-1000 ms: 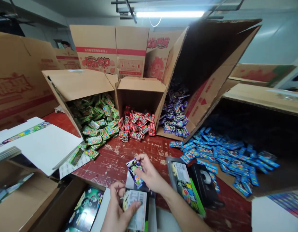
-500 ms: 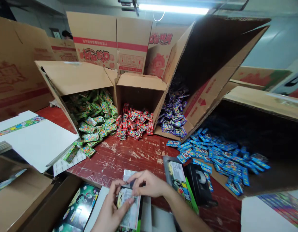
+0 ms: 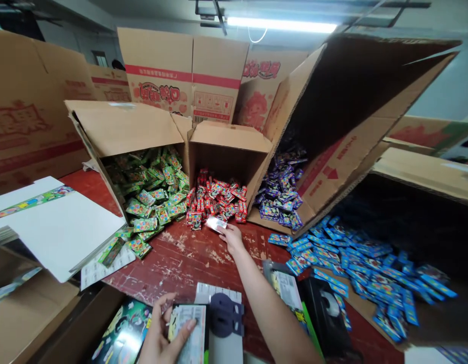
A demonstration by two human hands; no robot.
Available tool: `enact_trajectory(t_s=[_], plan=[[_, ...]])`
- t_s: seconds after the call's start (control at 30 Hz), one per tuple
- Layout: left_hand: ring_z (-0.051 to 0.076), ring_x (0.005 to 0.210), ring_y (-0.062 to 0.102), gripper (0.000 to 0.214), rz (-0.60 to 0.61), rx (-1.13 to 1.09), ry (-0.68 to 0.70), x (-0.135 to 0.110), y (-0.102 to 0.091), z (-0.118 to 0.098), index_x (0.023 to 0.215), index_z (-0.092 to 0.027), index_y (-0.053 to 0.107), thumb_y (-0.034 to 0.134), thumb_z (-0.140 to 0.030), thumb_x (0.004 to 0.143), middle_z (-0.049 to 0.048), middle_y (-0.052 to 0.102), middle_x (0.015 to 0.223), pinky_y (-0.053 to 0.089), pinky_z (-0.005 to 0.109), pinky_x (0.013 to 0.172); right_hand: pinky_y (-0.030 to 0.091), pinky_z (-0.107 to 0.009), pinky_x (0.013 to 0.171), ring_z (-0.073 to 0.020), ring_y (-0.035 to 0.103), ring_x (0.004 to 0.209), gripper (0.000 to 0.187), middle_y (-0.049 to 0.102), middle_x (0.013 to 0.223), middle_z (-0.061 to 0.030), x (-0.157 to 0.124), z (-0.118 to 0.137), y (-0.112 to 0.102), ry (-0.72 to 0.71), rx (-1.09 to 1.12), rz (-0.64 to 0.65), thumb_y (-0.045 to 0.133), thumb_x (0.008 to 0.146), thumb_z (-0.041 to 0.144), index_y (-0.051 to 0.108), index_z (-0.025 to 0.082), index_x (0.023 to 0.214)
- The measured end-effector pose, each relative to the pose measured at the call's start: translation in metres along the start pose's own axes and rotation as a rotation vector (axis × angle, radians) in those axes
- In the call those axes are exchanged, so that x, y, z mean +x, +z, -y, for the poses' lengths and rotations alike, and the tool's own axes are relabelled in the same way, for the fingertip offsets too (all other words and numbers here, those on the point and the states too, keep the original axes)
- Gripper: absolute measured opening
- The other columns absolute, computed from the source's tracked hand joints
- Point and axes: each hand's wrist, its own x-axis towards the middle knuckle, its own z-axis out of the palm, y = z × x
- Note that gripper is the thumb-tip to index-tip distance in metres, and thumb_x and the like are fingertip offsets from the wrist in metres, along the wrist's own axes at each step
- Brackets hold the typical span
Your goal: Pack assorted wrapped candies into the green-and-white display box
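Observation:
My left hand (image 3: pixel 164 331) grips a printed black-and-green box (image 3: pixel 188 333) with a pale label panel, its thumb flat on the front. Out ahead, my right hand (image 3: pixel 232 237) pinches a small shiny whitish flat piece (image 3: pixel 216 225), too glary to name. It is at the front edge of a heap of small red packets (image 3: pixel 215 199), which spills from a carton lying on its side. Beside the held box, a dark round cut-out piece (image 3: pixel 223 314) rests on a white sheet (image 3: pixel 236 349).
Open cartons hold green packets (image 3: pixel 154 187), purple packets (image 3: pixel 281 192) and blue packets (image 3: pixel 363 268). At the right stand a black tape dispenser (image 3: pixel 325 313) and another printed box (image 3: pixel 289 290). White boards (image 3: pixel 67 227) lie left; a carton (image 3: pixel 48 318) is at lower left.
My right hand has left the printed box and reached forward to the red packets, now with a shiny piece in it. The left hand keeps its hold. The dark cut-out piece is now exposed.

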Motion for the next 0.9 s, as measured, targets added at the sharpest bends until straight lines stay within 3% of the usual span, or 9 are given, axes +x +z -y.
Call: enact_trajectory(t_s=[0.1, 0.17, 0.3, 0.37, 0.5, 0.57, 0.67, 0.77, 0.9], plan=[[0.020, 0.068, 0.067, 0.066, 0.021, 0.020, -0.030, 0.005, -0.008, 0.005, 0.108, -0.027, 0.040, 0.080, -0.044, 0.058, -0.0031, 0.068, 0.073, 0.053, 0.026, 0.061, 0.052, -0.026, 0.069, -0.0142, 0.065, 0.072, 0.040, 0.068, 0.081, -0.0027, -0.038, 0.005, -0.027, -0.016, 0.077, 0.061, 0.081, 0.061, 0.036, 0.060, 0.015, 0.088], [0.021, 0.069, 0.067, 0.066, 0.067, 0.070, -0.031, 0.009, -0.012, 0.008, 0.107, -0.027, 0.039, 0.081, -0.041, 0.058, -0.0033, 0.067, 0.073, 0.053, 0.027, 0.060, 0.052, -0.027, 0.068, -0.0154, 0.066, 0.075, 0.047, 0.069, 0.085, -0.0024, -0.064, 0.017, -0.037, -0.031, 0.115, 0.111, 0.081, 0.057, 0.039, 0.060, 0.018, 0.094], [0.020, 0.076, 0.065, 0.057, 0.169, 0.169, 0.026, 0.009, -0.013, 0.008, 0.109, -0.027, 0.037, 0.076, -0.036, 0.067, -0.0025, 0.063, 0.079, 0.052, 0.028, 0.068, 0.052, -0.026, 0.067, -0.0146, 0.065, 0.074, 0.043, 0.069, 0.081, 0.0012, -0.103, 0.055, -0.025, -0.051, 0.145, 0.232, 0.084, 0.053, 0.038, 0.061, 0.023, 0.086], [0.019, 0.080, 0.064, 0.054, 0.200, 0.184, 0.049, 0.004, -0.011, 0.005, 0.110, -0.028, 0.035, 0.072, -0.035, 0.072, -0.0017, 0.063, 0.084, 0.051, 0.028, 0.072, 0.051, -0.026, 0.068, -0.0143, 0.065, 0.071, 0.036, 0.069, 0.076, 0.0014, -0.114, 0.073, -0.008, -0.064, 0.078, 0.410, 0.086, 0.052, 0.035, 0.063, 0.021, 0.076], [0.021, 0.087, 0.064, 0.050, 0.266, 0.116, 0.008, -0.007, -0.007, 0.002, 0.109, -0.028, 0.031, 0.069, -0.033, 0.077, 0.0024, 0.066, 0.095, 0.050, 0.033, 0.078, 0.048, -0.025, 0.063, -0.0132, 0.061, 0.066, 0.023, 0.067, 0.072, 0.0003, -0.122, 0.089, 0.017, -0.107, -0.288, 0.999, 0.077, 0.066, 0.036, 0.069, 0.017, 0.077], [0.022, 0.087, 0.065, 0.050, 0.275, 0.066, -0.008, -0.011, -0.004, 0.003, 0.109, -0.029, 0.029, 0.068, -0.031, 0.078, 0.0036, 0.068, 0.097, 0.049, 0.034, 0.078, 0.046, -0.024, 0.063, -0.0124, 0.059, 0.067, 0.021, 0.065, 0.075, -0.0006, -0.122, 0.087, 0.019, -0.172, -0.453, 1.116, 0.076, 0.068, 0.034, 0.070, 0.016, 0.078], [0.022, 0.085, 0.066, 0.053, 0.227, -0.026, -0.008, -0.016, 0.001, 0.006, 0.109, -0.029, 0.029, 0.070, -0.031, 0.076, 0.0042, 0.070, 0.097, 0.049, 0.034, 0.076, 0.044, -0.023, 0.063, -0.0123, 0.057, 0.070, 0.018, 0.063, 0.081, -0.0015, -0.123, 0.083, 0.018, -0.237, -0.545, 1.010, 0.077, 0.067, 0.027, 0.071, 0.017, 0.081], [0.021, 0.078, 0.067, 0.059, 0.189, -0.113, -0.009, -0.016, 0.007, 0.010, 0.109, -0.029, 0.028, 0.073, -0.036, 0.071, 0.0039, 0.072, 0.093, 0.049, 0.032, 0.070, 0.040, -0.021, 0.052, -0.0106, 0.051, 0.057, 0.017, 0.058, 0.065, 0.0026, -0.128, 0.081, 0.021, -0.130, -0.551, 0.861, 0.078, 0.065, 0.023, 0.069, 0.018, 0.078], [0.021, 0.075, 0.067, 0.069, 0.171, -0.158, 0.019, -0.013, 0.011, 0.014, 0.115, -0.027, 0.028, 0.076, -0.038, 0.066, 0.0047, 0.073, 0.087, 0.048, 0.032, 0.071, 0.042, -0.022, 0.055, -0.0113, 0.055, 0.060, 0.019, 0.061, 0.070, 0.0013, -0.132, 0.081, 0.026, -0.146, -0.535, 0.982, 0.083, 0.058, 0.026, 0.070, 0.018, 0.070]])
